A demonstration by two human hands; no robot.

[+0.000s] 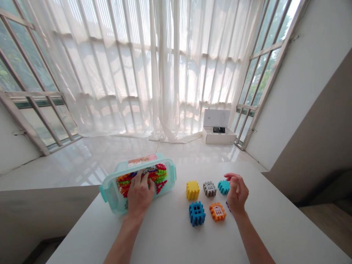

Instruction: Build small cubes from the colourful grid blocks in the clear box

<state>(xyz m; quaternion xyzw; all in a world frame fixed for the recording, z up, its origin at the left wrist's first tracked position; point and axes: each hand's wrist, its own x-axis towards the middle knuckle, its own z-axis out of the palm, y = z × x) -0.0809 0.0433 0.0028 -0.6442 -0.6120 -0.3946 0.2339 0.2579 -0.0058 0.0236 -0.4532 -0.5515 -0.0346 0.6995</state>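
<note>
My left hand (141, 192) reaches into a tilted, see-through teal bin (112, 203), its fingers spread over colourful plastic pieces (160, 176). To the right, my right hand (238, 192) hovers with loosely curled fingers; nothing shows in them. Closest to it are a teal toothed block (223, 187) and a purple piece (228, 206), mostly hidden behind the hand. Also on the table are a yellow block (192, 190), a grey block with a window pattern (209, 189), a blue window block (197, 213) and an orange block with a white window (217, 211).
Behind the white table (170, 238) runs a glossy sill (181, 154). An open white box (220, 138) with a dark phone-like device (219, 129) stands there. Sheer curtains (170, 73) hang before barred windows.
</note>
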